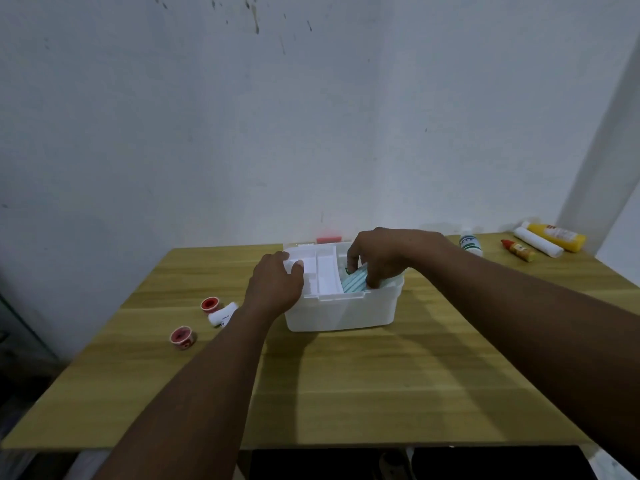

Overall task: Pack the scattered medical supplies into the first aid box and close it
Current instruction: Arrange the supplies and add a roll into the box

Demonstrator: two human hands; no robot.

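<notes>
A white first aid box [341,311] stands open in the middle of the wooden table, with a white divider tray [323,271] resting in its left half. My left hand [275,284] grips the tray's left edge. My right hand [384,256] reaches into the right half and pinches a stack of light blue face masks [353,284] that pokes up beside the tray. Two red tape rolls [210,304] [182,337] and a white bandage roll [223,314] lie left of the box. A small white bottle [470,243], a red tube [518,250], a white roll [536,241] and a yellow bottle [557,236] lie at the far right.
A pink-red object [329,239], partly hidden, sits just behind the box against the wall. The wooden table [346,393] ends at a front edge close to me. A white wall stands behind the table, with a corner at the right.
</notes>
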